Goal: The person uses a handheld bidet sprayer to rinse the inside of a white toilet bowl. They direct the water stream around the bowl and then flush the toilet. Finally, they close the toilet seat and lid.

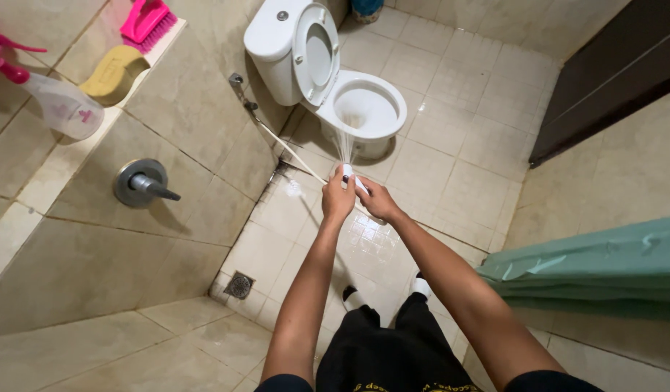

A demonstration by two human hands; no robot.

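Both my hands grip a white hand-held sprayer head point(349, 173) in front of me. My left hand point(338, 197) wraps it from the left and my right hand point(377, 199) from the right. Thin jets of water fan out from it toward the white toilet bowl point(382, 120), whose seat and lid point(315, 52) stand raised against the tank. The sprayer's hose point(286, 147) runs back to a valve point(238, 80) on the tiled wall.
A wall ledge on the left carries a pink spray bottle point(58, 101), a yellow soap-shaped block point(114, 72) and a pink scrub brush point(148, 20). A metal wall tap point(143, 183) juts out below. A floor drain point(239, 285) lies near my feet; a green cloth point(589, 263) hangs at right beside a dark door point(611, 72).
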